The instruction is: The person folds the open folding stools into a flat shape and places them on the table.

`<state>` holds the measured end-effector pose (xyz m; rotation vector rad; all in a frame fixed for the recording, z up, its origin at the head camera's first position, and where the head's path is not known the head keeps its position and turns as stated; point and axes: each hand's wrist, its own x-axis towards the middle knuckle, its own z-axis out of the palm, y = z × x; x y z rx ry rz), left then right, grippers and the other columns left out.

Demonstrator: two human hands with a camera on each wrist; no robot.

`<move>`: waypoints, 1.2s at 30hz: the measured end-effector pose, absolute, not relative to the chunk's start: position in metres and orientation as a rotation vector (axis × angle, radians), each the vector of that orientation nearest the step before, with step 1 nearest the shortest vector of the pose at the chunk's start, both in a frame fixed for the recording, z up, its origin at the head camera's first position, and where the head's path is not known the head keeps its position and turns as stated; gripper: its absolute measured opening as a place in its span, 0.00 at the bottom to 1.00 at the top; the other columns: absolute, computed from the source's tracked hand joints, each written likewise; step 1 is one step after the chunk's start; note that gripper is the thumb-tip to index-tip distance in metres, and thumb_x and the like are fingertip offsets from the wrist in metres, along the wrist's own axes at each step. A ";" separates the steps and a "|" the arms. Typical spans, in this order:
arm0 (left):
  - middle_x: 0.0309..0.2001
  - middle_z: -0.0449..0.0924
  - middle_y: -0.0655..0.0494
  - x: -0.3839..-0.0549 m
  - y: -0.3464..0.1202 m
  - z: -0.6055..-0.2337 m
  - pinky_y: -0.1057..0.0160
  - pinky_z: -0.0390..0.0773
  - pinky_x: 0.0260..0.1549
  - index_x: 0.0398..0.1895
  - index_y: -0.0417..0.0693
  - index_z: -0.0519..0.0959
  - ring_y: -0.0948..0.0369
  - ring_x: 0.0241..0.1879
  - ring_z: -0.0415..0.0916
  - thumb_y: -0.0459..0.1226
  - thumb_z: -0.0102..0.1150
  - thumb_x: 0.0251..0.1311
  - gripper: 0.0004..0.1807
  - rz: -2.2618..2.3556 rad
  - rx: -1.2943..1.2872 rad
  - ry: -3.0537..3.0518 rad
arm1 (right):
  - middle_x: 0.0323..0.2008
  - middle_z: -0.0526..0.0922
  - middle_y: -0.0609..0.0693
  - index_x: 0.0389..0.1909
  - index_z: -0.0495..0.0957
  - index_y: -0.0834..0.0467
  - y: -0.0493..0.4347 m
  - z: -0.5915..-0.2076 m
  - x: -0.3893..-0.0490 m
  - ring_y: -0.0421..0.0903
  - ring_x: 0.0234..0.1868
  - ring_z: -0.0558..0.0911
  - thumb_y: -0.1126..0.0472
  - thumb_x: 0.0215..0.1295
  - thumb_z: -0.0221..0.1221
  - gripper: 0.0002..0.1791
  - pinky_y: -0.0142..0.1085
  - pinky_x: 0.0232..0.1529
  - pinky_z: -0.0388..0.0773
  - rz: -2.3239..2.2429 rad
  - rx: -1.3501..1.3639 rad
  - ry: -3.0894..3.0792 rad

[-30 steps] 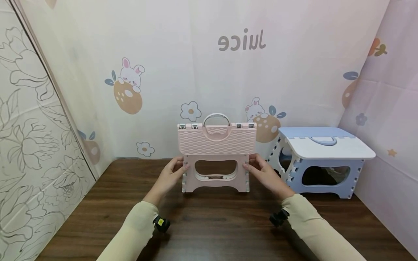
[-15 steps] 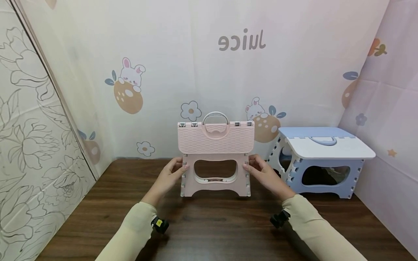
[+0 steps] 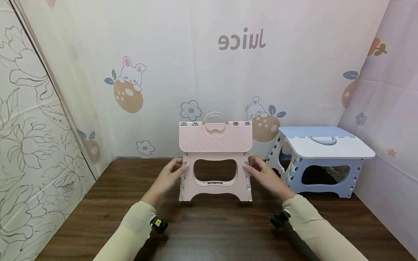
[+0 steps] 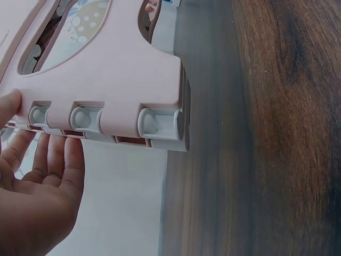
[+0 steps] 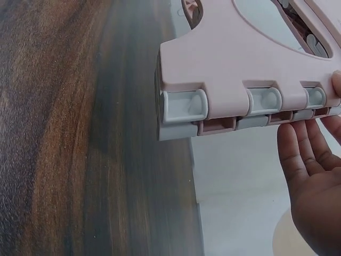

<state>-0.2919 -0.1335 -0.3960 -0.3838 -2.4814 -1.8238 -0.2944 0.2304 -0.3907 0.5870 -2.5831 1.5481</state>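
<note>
"How does the left-hand grip (image 3: 168,177) stand?"
"Pinched on one side edge of the pink folding stool (image 3: 215,145), thumb in front, fingers behind, parted only by its thickness. The right-hand grip (image 3: 259,170) mirrors it on the opposite edge."
"Which is nearer?"
"Neither; the stool is upright between them. Height and width look too alike to call a long axis."
"Are its feet (image 3: 185,197) touching the desk (image 3: 209,224)?"
"I can't tell. Past the right-hand grip stands a blue-and-white stool (image 3: 336,149)."
</note>
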 end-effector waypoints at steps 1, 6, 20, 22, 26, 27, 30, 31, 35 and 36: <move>0.48 0.76 0.49 -0.292 -0.133 -0.396 0.44 0.75 0.51 0.62 0.51 0.75 0.53 0.47 0.73 0.52 0.60 0.69 0.24 -1.830 -0.381 -2.478 | 0.47 0.78 0.55 0.60 0.70 0.58 0.231 -0.391 -0.295 0.50 0.46 0.77 0.49 0.76 0.55 0.21 0.44 0.48 0.76 1.544 0.586 -2.583; 0.46 0.76 0.49 -0.294 -0.134 -0.397 0.48 0.77 0.50 0.60 0.49 0.77 0.55 0.45 0.74 0.52 0.60 0.68 0.24 -1.868 -0.341 -2.474 | 0.44 0.76 0.55 0.57 0.72 0.61 0.229 -0.392 -0.294 0.50 0.43 0.76 0.49 0.76 0.55 0.21 0.40 0.45 0.76 1.543 0.561 -2.578; 0.41 0.76 0.50 -0.290 -0.135 -0.400 0.58 0.79 0.42 0.55 0.46 0.79 0.57 0.41 0.76 0.50 0.61 0.68 0.21 -1.904 -0.281 -2.471 | 0.42 0.78 0.55 0.56 0.74 0.62 0.224 -0.394 -0.289 0.50 0.43 0.76 0.51 0.76 0.55 0.19 0.41 0.45 0.76 1.588 0.521 -2.606; 0.41 0.76 0.50 -0.290 -0.135 -0.400 0.59 0.79 0.41 0.55 0.46 0.79 0.57 0.40 0.76 0.51 0.61 0.68 0.21 -1.915 -0.271 -2.477 | 0.42 0.78 0.55 0.55 0.74 0.62 0.223 -0.392 -0.287 0.50 0.42 0.76 0.52 0.77 0.55 0.18 0.41 0.45 0.76 1.582 0.514 -2.619; 0.41 0.76 0.51 -0.289 -0.136 -0.402 0.60 0.78 0.41 0.56 0.46 0.79 0.57 0.40 0.75 0.53 0.60 0.68 0.24 -1.924 -0.255 -2.501 | 0.40 0.78 0.55 0.53 0.74 0.64 0.217 -0.380 -0.276 0.50 0.41 0.76 0.55 0.77 0.54 0.16 0.41 0.44 0.76 1.573 0.524 -2.643; 0.41 0.76 0.51 -0.289 -0.137 -0.403 0.60 0.78 0.41 0.56 0.45 0.79 0.57 0.40 0.75 0.53 0.60 0.68 0.24 -1.923 -0.255 -2.504 | 0.39 0.78 0.55 0.53 0.74 0.65 0.215 -0.377 -0.273 0.50 0.41 0.76 0.56 0.77 0.54 0.15 0.41 0.44 0.76 1.570 0.526 -2.647; 0.41 0.76 0.51 -0.289 -0.137 -0.404 0.59 0.78 0.42 0.56 0.45 0.79 0.57 0.40 0.75 0.53 0.60 0.68 0.24 -1.924 -0.257 -2.509 | 0.39 0.78 0.54 0.52 0.74 0.65 0.211 -0.368 -0.265 0.50 0.41 0.77 0.57 0.77 0.54 0.15 0.40 0.44 0.77 1.559 0.535 -2.659; 0.41 0.76 0.51 -0.289 -0.137 -0.405 0.59 0.78 0.42 0.55 0.45 0.79 0.57 0.40 0.75 0.53 0.60 0.68 0.24 -1.928 -0.255 -2.508 | 0.39 0.78 0.54 0.52 0.74 0.65 0.211 -0.368 -0.264 0.50 0.41 0.77 0.57 0.77 0.54 0.15 0.40 0.44 0.77 1.552 0.532 -2.664; 0.40 0.76 0.51 -0.290 -0.137 -0.405 0.58 0.78 0.42 0.55 0.44 0.79 0.57 0.40 0.76 0.52 0.60 0.69 0.23 -1.931 -0.247 -2.505 | 0.39 0.78 0.54 0.52 0.74 0.64 0.211 -0.367 -0.263 0.51 0.41 0.76 0.56 0.77 0.54 0.15 0.41 0.44 0.77 1.545 0.529 -2.673; 0.40 0.76 0.51 -0.291 -0.137 -0.405 0.58 0.78 0.42 0.54 0.44 0.79 0.57 0.40 0.76 0.52 0.60 0.69 0.23 -1.935 -0.246 -2.505 | 0.39 0.78 0.54 0.51 0.75 0.63 0.212 -0.368 -0.263 0.51 0.40 0.76 0.55 0.77 0.54 0.15 0.41 0.44 0.76 1.543 0.523 -2.677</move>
